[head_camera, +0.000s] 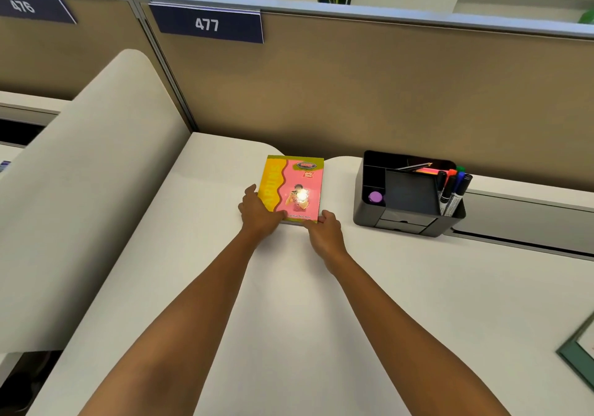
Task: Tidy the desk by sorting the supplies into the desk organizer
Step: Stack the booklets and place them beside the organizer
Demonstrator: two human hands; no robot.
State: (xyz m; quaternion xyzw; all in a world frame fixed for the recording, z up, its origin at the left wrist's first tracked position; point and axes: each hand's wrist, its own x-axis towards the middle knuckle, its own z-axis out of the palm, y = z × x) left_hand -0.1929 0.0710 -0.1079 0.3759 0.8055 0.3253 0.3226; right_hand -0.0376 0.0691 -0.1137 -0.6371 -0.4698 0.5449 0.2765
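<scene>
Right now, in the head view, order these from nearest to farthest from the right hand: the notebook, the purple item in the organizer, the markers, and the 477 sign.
1. Notebook: touching the right hand, just ahead.
2. Purple item: organizer's left pocket, to the right.
3. Markers: organizer's right end.
4. 477 sign: up on the partition.

"477", "476" on partition signs (210, 25)

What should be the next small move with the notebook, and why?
Probably lift the notebook and carry it right toward the black desk organizer. The left hand and right hand already grip its near corners while it lies flat on the desk; the markers already stand in the organizer.
</scene>
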